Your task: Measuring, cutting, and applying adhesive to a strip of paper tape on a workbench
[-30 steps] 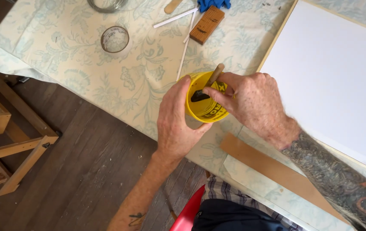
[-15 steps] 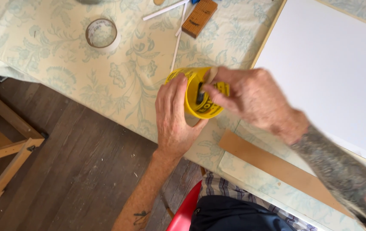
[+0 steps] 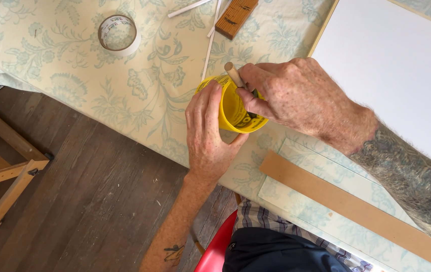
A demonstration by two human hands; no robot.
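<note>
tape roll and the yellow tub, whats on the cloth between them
In the head view, only bare floral tablecloth lies between the tape roll and the yellow tub; the thin white sticks lie beside it.

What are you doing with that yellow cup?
The left hand grips a small yellow tub at the table's edge. The right hand holds a wooden stick that pokes down into it. A roll of tape, a white board and a brown strip lie on the flowery tablecloth.

Home craft room: floral tablecloth (image 3: 125, 90), tape roll (image 3: 119, 34), wooden easel (image 3: 4, 171)
</note>
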